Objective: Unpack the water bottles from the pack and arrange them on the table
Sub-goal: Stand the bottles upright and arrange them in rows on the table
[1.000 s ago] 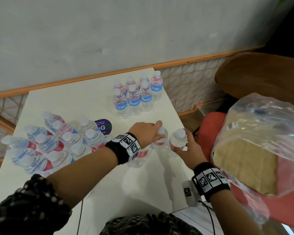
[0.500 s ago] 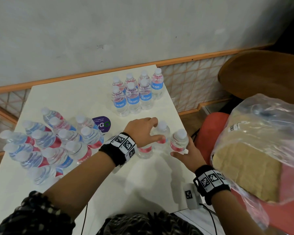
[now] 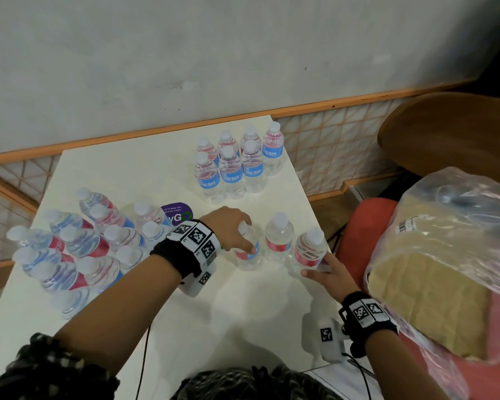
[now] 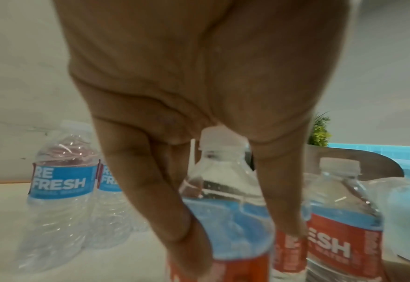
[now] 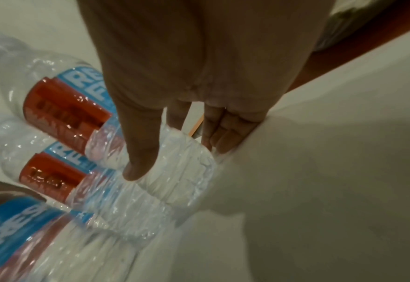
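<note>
Eatery-like room: white table [image 3: 162, 168], tiled wall [image 3: 329, 145], chairs [image 3: 445, 134].

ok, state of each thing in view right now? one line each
left hand: grips the left bottle from above
right hand: holds the right bottle low down
left bottle: upright on the table
middle bottle: upright, untouched
right bottle: upright near the table edge
seven-bottle group: upright, arranged at back
pack bottles: bunched together at left

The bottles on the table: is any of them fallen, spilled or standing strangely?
Nothing looks spilled or fallen. The far group stands upright in tidy rows. The three near bottles stand in a row; the left hand grips one, the right hand holds another close to the table edge.
</note>
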Demonstrator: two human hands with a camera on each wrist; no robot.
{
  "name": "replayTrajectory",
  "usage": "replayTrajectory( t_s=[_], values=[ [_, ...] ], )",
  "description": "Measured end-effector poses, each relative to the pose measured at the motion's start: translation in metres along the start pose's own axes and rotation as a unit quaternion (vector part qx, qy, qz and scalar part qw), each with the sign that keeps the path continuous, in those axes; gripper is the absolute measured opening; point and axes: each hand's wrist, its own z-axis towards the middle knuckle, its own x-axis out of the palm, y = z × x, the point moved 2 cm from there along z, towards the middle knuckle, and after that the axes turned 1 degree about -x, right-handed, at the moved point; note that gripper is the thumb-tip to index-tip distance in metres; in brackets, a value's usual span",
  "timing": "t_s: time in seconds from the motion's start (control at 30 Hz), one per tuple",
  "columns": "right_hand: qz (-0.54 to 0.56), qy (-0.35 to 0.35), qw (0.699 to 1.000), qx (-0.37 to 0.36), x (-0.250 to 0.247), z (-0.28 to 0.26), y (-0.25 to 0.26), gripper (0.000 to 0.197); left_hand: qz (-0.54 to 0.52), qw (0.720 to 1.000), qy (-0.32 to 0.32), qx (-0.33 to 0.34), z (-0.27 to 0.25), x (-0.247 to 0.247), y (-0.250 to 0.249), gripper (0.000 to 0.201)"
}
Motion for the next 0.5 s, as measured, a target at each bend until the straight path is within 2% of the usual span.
replayTrajectory(
  t_s=[0.17, 0.27, 0.37, 0.5],
  values=[
    [0.013, -0.005, 1.0, -0.011, 0.001, 0.0, -0.003, 0.044, -0.034, 0.997, -0.072, -0.025, 0.027, -0.014, 0.004, 0.053],
    [0.025, -0.012, 0.999, -0.023, 0.003, -0.001, -0.005, 0.044, -0.034, 0.998, -0.049, -0.012, 0.038, -0.03, -0.004, 0.05],
    [0.025, -0.01, 0.999, -0.031, 0.003, 0.001, -0.007, 0.045, 0.0, 0.999, -0.035, 0.038, 0.05, -0.056, -0.02, 0.047],
    [0.031, -0.011, 0.999, -0.033, 0.003, 0.007, -0.016, 0.044, 0.034, 0.997, -0.042, 0.063, 0.076, -0.076, -0.038, 0.029]
  ],
)
